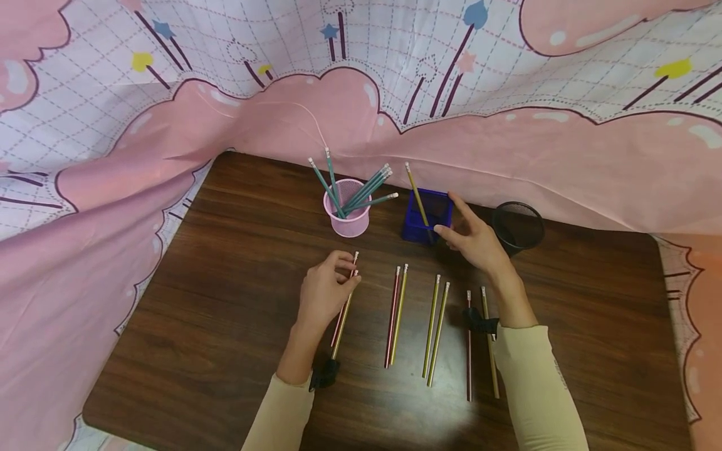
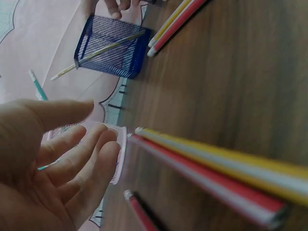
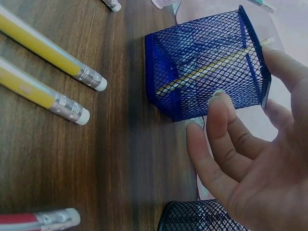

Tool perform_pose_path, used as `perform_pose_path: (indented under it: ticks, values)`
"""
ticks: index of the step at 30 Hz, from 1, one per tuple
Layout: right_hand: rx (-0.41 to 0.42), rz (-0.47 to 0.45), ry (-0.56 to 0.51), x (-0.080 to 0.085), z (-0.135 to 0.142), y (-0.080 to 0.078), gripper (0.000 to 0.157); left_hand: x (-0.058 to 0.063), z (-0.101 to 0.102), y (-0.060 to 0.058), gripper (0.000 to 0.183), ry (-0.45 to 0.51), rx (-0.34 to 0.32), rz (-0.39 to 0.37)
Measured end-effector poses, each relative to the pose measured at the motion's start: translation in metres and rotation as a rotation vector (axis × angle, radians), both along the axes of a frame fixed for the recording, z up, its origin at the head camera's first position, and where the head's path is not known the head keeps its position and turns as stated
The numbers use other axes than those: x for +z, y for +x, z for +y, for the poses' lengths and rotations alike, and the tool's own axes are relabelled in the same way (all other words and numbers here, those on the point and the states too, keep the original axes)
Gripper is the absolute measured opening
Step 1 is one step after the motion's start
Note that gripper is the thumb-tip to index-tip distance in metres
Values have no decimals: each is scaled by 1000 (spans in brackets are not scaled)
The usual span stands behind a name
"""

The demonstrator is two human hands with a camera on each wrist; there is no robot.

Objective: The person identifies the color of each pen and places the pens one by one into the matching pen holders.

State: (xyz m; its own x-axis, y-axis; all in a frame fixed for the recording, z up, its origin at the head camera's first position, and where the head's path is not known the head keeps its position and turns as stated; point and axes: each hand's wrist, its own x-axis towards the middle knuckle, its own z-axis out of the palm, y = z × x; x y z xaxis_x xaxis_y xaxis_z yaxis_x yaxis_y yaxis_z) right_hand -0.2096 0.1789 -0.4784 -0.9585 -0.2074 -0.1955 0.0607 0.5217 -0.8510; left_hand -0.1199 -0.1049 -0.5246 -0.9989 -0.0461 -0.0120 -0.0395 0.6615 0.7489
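Observation:
My left hand (image 1: pixel 327 288) hovers over the eraser ends of a red pencil and a yellow pencil (image 1: pixel 341 329). Its thumb and fingers stand apart with nothing between them. In the left wrist view, a red pencil (image 2: pixel 144 217) shows beneath the hand (image 2: pixel 72 163). At the back, my right hand (image 1: pixel 476 241) holds the right side of a blue mesh pencil holder (image 1: pixel 418 234), index finger at its far rim corner, thumb at the near one. The holder stands upright. One yellow pencil (image 1: pixel 416 191) leans inside it, seen through the mesh in the right wrist view.
A pink mesh cup (image 1: pixel 350 230) with several green pencils stands left of the blue holder. At its right is a black mesh cup (image 1: pixel 517 225). Red and yellow pencils (image 1: pixel 392 319) lie in pairs on the brown table (image 1: pixel 225 313). A patterned cloth (image 1: pixel 479 150) hangs behind.

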Motion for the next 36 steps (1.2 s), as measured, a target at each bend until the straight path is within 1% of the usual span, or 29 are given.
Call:
perform_pose_path:
  ticks: [3,8,14,18,20,26,28,32,36]
  values:
    - [0,-1,-4,8,-3,4,70,-2,4,3,31,-14,11,12]
    - [-6,-22,5,11,-4,6,68,-4,6,6,30,-18,25,43]
    - [-2,-28,11,12,-4,7,69,-6,4,8,29,-54,33,26]
    - [-1,-29,18,13,-5,8,69,-7,4,12,30,-90,41,15]
    - [0,-30,15,10,-5,7,69,-8,3,15,31,-109,45,18]
    - [10,-9,31,-17,7,-5,74,-16,5,23,32,-185,37,19]
    - [6,3,33,-22,8,-7,74,-18,6,24,35,-211,37,30]
    - [0,6,31,-23,8,-7,74,-20,11,25,38,-288,43,66]
    - [3,-8,32,-13,5,-4,74,-22,16,27,39,-396,38,115]
